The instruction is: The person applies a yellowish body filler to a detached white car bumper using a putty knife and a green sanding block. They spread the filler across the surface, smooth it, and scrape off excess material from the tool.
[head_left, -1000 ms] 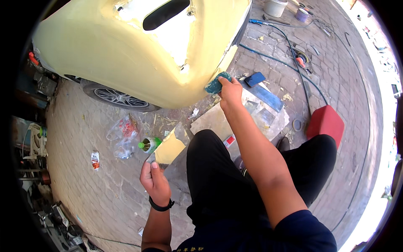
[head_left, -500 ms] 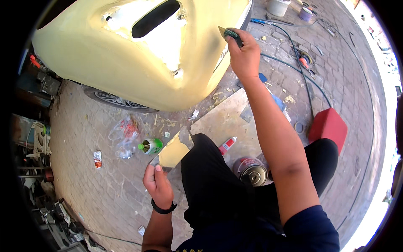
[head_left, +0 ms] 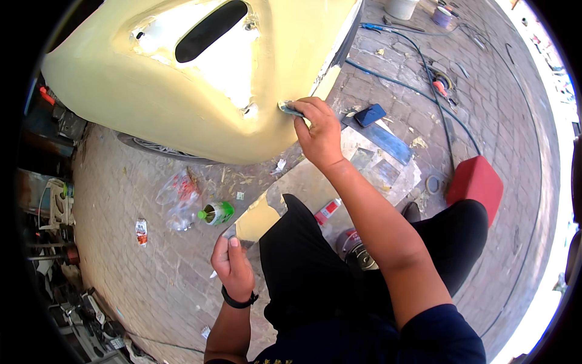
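My right hand point(head_left: 321, 132) pinches a small dark-green putty spreader point(head_left: 288, 110) with yellowish paste at its edge. The spreader is against the lower right part of a car body panel point(head_left: 182, 115), coated in pale yellow filler around a bare whitish patch and a dark oval opening. My left hand point(head_left: 234, 267), with a black band at the wrist, is closed on the near end of a flat mixing plate point(head_left: 229, 232). A broad layer of yellow body filler point(head_left: 257, 218) covers the plate, which is beside my knee. The fingers under the plate are hidden.
Around me on the paving are a green bottle point(head_left: 218, 212), a plastic bag point(head_left: 179, 197), a red-and-white tube point(head_left: 328, 211), a round can point(head_left: 364, 258), a phone point(head_left: 370, 114) and a red box point(head_left: 476, 188). A hose point(head_left: 412, 94) crosses at the right.
My right hand has moved the spreader down and left, from the panel's right edge to its lower right area. My left hand keeps the plate nearly in place.
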{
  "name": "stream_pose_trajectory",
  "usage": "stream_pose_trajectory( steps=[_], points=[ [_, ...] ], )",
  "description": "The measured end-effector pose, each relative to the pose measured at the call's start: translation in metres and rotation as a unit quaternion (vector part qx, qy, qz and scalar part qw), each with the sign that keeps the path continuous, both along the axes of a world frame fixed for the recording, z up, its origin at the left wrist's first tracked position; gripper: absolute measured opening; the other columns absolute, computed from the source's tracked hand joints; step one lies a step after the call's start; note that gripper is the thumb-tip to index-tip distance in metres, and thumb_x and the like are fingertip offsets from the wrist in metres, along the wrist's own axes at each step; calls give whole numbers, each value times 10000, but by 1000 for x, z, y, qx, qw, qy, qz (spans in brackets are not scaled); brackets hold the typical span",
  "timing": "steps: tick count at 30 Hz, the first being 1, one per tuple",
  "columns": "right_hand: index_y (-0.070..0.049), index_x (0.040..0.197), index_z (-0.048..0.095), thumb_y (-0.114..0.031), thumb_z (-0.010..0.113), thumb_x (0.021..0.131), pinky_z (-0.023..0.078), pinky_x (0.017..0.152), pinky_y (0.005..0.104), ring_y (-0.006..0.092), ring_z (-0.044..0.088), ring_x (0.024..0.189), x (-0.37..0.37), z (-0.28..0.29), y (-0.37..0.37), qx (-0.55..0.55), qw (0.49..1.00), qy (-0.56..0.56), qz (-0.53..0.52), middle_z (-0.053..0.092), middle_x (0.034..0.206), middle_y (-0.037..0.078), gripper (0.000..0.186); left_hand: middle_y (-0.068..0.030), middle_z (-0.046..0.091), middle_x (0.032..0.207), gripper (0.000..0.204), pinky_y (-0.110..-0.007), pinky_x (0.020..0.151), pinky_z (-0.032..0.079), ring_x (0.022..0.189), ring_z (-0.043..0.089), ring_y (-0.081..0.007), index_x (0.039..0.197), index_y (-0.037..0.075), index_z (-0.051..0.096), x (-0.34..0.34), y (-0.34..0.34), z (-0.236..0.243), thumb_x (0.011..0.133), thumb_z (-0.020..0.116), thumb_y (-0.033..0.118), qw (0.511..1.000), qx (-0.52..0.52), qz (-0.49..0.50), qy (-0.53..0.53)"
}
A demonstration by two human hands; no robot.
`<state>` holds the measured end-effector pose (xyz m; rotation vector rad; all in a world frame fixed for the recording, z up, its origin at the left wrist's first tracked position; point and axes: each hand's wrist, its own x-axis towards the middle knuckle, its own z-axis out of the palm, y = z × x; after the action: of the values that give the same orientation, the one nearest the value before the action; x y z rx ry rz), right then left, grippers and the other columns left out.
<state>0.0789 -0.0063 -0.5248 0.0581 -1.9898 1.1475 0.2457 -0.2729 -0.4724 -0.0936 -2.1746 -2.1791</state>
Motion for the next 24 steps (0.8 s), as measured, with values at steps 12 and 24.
stream_pose_trajectory(
  steps=[12,24],
  points=[
    [-31,1100,762,-73,713,927,557,863,375,323,708,974,-59,45,77,-84,993,39,-72,731,1070,132,184,-87,671,1180,283,-289,840,474,1003,604,-131,1214,-62,616,1,-17,-16,1126,463,159,998,-37,-39,-30],
    [-63,1100,761,-66,718,898,553,879,398,328,700,990,14,-25,2,-94,990,-85,63,735,1082,111,206,1,641,932,288,-250,675,387,791,479,-54,1135,-52,663,0,0,-16,1113,488,175,998,-42,-38,-18]
  ],
)
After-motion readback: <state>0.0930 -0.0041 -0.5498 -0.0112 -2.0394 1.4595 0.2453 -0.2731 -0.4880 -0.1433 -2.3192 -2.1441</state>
